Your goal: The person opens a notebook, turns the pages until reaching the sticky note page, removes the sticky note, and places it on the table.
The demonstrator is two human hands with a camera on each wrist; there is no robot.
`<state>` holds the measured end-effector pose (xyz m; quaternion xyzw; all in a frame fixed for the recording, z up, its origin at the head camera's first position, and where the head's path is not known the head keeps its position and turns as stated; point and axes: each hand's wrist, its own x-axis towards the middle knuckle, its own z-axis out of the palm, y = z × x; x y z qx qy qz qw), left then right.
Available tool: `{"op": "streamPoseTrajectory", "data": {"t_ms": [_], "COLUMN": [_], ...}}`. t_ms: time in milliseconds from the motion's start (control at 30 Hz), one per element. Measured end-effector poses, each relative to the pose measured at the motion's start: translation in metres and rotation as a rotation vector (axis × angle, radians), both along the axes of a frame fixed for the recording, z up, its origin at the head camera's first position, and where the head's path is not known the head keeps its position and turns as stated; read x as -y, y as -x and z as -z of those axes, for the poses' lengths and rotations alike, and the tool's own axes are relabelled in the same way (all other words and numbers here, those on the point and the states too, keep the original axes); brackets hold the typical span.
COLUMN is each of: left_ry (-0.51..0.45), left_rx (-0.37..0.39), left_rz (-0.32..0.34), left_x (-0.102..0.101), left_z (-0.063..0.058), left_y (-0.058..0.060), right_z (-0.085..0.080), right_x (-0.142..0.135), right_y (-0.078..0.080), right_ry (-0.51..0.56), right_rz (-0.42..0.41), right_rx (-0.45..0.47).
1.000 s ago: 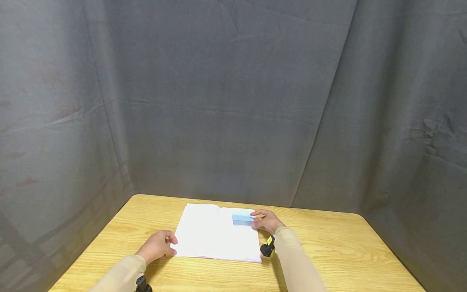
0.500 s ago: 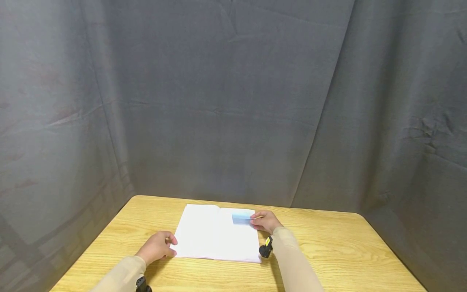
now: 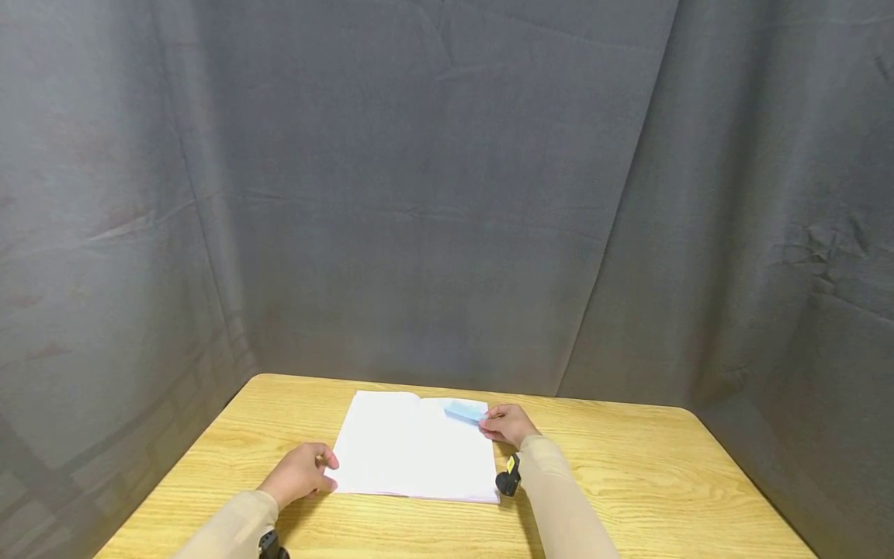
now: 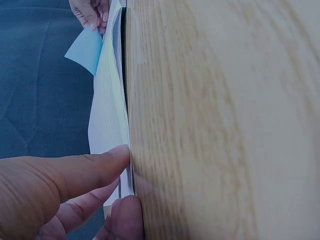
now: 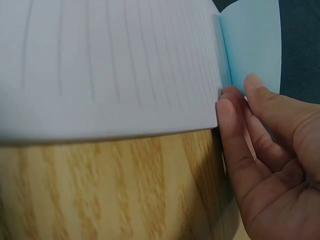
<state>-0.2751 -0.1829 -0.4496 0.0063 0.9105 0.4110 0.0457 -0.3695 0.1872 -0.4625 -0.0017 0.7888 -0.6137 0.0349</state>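
Note:
A notebook (image 3: 412, 450) lies spread on the wooden table, its ruled page (image 5: 125, 65) large in the right wrist view. My right hand (image 3: 508, 425) is at the notebook's right edge and pinches one end of a light blue sticky note (image 3: 464, 411). In the right wrist view this blue note (image 5: 255, 40) stands up from the page at a crease, with the thumb against its face and fingertips at its lower end. My left hand (image 3: 302, 470) rests at the notebook's left edge, thumb and fingers apart. The left wrist view shows its fingertips (image 4: 117, 152) touching the page edges.
The wood-grain table (image 3: 628, 481) extends to both sides of the notebook. Grey curtains (image 3: 433, 233) hang behind the table and along its sides. A small black camera (image 3: 508, 475) is strapped at the right wrist, another camera (image 3: 271, 545) at the left.
The blue sticky note lay flat-looking on the right page; its near side has now tilted up under my right hand's fingers. The left hand stays in place.

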Motion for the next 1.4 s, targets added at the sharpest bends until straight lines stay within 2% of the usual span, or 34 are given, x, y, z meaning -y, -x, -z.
{"op": "streamPoseTrajectory", "data": {"t_ms": [300,567,800,1167,1400], "left_ry": [0.007,-0.001,0.0,-0.015,-0.012], "left_rx": [0.0,0.002,0.008,-0.006,-0.017], "left_rz": [-0.011,-0.011,-0.004,-0.002,-0.011], "left_x": [-0.001,0.0,0.0,-0.001,-0.002], "left_z": [-0.001,0.001,-0.001,0.0,0.0], "left_y": [-0.001,0.001,0.001,-0.001,-0.001], "right_z": [0.002,0.002,0.006,0.001,-0.001], "right_x": [0.0,0.001,0.0,0.0,-0.005], "right_y": [0.003,0.003,0.009,0.003,-0.001], "right_ry": [0.024,-0.005,-0.004,0.004,0.041], "right_rz": [0.002,0.039,0.035,0.031,-0.031], "right_rx": [0.007,0.022,0.05,0.052,0.033]}}
